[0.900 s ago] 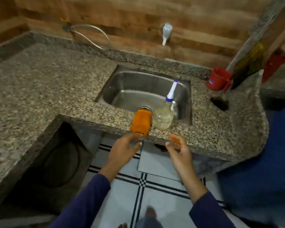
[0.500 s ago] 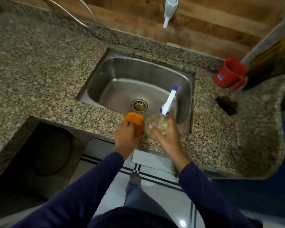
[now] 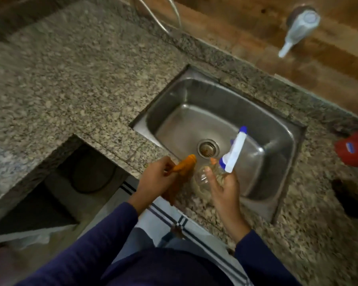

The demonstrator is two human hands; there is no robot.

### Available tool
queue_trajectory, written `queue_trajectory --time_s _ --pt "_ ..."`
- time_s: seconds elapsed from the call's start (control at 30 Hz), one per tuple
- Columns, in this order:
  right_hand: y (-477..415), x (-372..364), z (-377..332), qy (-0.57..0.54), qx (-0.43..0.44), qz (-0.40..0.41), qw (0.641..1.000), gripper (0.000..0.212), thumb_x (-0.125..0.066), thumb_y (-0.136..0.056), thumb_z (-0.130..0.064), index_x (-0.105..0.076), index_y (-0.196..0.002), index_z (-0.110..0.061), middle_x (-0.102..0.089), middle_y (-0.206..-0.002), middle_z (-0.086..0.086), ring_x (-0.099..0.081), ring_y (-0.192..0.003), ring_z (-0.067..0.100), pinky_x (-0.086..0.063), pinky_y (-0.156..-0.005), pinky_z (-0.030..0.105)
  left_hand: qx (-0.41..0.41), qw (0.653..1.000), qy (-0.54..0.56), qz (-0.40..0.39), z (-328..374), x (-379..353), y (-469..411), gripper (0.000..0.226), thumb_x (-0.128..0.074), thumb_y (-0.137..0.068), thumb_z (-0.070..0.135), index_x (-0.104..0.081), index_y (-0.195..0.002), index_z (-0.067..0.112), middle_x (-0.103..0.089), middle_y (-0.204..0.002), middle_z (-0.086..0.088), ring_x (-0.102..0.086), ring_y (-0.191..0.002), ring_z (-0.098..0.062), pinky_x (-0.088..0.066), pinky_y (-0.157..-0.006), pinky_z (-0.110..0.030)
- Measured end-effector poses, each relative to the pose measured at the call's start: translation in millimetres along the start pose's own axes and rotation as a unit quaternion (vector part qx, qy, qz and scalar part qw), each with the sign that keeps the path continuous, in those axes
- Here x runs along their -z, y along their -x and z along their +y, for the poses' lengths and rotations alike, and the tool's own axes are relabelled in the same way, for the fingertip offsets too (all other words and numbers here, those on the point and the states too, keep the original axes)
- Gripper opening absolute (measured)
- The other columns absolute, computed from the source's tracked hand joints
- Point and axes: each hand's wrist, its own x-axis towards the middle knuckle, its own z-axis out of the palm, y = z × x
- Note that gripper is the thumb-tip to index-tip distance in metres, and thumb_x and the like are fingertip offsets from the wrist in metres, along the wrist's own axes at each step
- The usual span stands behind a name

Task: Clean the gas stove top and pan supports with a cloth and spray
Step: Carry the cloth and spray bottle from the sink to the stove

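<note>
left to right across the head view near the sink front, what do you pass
left hand → orange cloth → spray bottle → red cup

Both arms reach forward and converge, dark blue sleeves covering them down to the bare wrists. The left hand [image 3: 155, 179] sits knuckles-up, fingers curled tight round the orange cloth [image 3: 184, 168]. Just beside it, the right hand [image 3: 223, 188] is turned palm-inward, thumb laid against the spray bottle [image 3: 234, 150], fingers wrapped round behind it.
</note>
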Motion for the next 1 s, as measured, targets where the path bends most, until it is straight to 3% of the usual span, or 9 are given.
queue_trajectory --time_s 0.17,0.37,0.5,0.57,0.67,0.77,0.83,0.9,1.0 --pt "-46.0 -80.9 -52.7 -0.022 0.043 -0.083 0.995 0.036 -0.067 -0.089 -0.041 -0.062 -0.114 -0.015 -0.068 -0.101 -0.005 -0.065 -0.097 0.002 -0.046 -0.085 0.013 0.087 0.978 0.161 0.104 -39.0 84.4 7.0 0.012 -0.072 -0.083 0.033 -0.06 -0.085 0.033 -0.069 -0.089 0.008 -0.067 -0.088 -0.011 -0.056 -0.077 -0.036" --pt "-52.1 -227.2 -97.4 -0.033 0.086 -0.219 0.971 0.047 -0.061 -0.087 -0.051 -0.059 -0.122 -0.021 -0.067 -0.112 -0.002 -0.063 -0.108 0.009 -0.047 -0.094 0.025 0.175 0.891 0.302 0.289 -115.3 202.3 68.3 0.016 -0.075 -0.084 0.023 -0.069 -0.098 0.019 -0.075 -0.09 0.001 -0.071 -0.084 -0.01 -0.056 -0.066 -0.026" --pt "-29.7 -337.4 -124.1 -0.041 0.097 -0.261 0.96 0.019 -0.067 -0.089 -0.041 -0.061 -0.105 -0.032 -0.069 -0.093 -0.014 -0.066 -0.092 -0.001 -0.049 -0.085 0.022 0.236 0.834 0.353 0.352 -188.8 282.1 119.7 0.019 -0.077 -0.082 0.016 -0.07 -0.099 0.015 -0.076 -0.08 -0.002 -0.072 -0.069 -0.012 -0.056 -0.052 -0.032" --pt "-15.8 -396.5 -137.0 -0.049 0.096 -0.277 0.955 0.038 -0.066 -0.087 -0.05 -0.063 -0.11 -0.019 -0.069 -0.097 -0.011 -0.065 -0.094 0.001 -0.048 -0.086 0.019 0.261 0.824 0.354 0.358 -230.4 322.6 141.8 0.024 -0.076 -0.081 0.01 -0.07 -0.104 0.013 -0.075 -0.08 -0.003 -0.07 -0.061 -0.014 -0.049 -0.041 -0.027" --pt "0.8 -473.1 -151.1 -0.042 0.091 -0.315 0.944 0.064 -0.061 -0.088 -0.056 -0.058 -0.121 -0.001 -0.07 -0.107 0.009 -0.066 -0.103 0.018 -0.049 -0.094 0.035 0.271 0.816 0.348 0.374 -276.2 371.3 159.3 0.037 -0.072 -0.079 -0.004 -0.066 -0.115 0.005 -0.072 -0.092 -0.015 -0.065 -0.057 -0.016 -0.045 -0.037 -0.021" --pt "12.0 -532.9 -165.2 -0.033 0.076 -0.329 0.941 0.056 -0.06 -0.087 -0.05 -0.057 -0.123 -0.007 -0.07 -0.107 0.007 -0.066 -0.101 0.019 -0.05 -0.093 0.036 0.251 0.846 0.265 0.389 -314.6 415.1 158.5 0.036 -0.071 -0.068 0.01 -0.072 -0.103 0.012 -0.074 -0.089 -0.013 -0.068 -0.071 -0.023 -0.055 -0.058 -0.029" --pt "17.5 -566.2 -176.6 -0.021 0.079 -0.325 0.942 0.044 -0.061 -0.09 -0.042 -0.057 -0.123 -0.013 -0.068 -0.107 0.005 -0.065 -0.1 0.016 -0.05 -0.088 0.028 0.233 0.887 0.081 0.391 -334.3 442.0 149.6 0.021 -0.064 -0.071 0.023 -0.072 -0.088 0.014 -0.072 -0.075 -0.012 -0.07 -0.071 -0.028 -0.054 -0.059 -0.037" --pt "21.1 -592.4 -186.4 -0.015 0.09 -0.319 0.943 0.026 -0.063 -0.093 -0.035 -0.056 -0.113 -0.02 -0.066 -0.098 0.006 -0.064 -0.087 0.011 -0.049 -0.075 0.014 0.206 0.879 -0.152 0.403 -346.3 462.0 136.9 0.015 -0.06 -0.084 0.023 -0.069 -0.095 0.016 -0.068 -0.07 -0.014 -0.067 -0.07 -0.036 -0.043 -0.053 -0.037" --pt "24.2 -615.3 -193.6 -0.018 0.09 -0.301 0.949 0.024 -0.066 -0.091 -0.029 -0.054 -0.111 -0.024 -0.065 -0.096 0.001 -0.063 -0.086 0.006 -0.045 -0.066 0.006 0.17 0.885 -0.247 0.357 -348.7 466.0 115.9 0.034 -0.058 -0.087 0.016 -0.061 -0.12 0.02 -0.068 -0.078 -0.014 -0.066 -0.07 -0.039 -0.045 -0.054 -0.037"
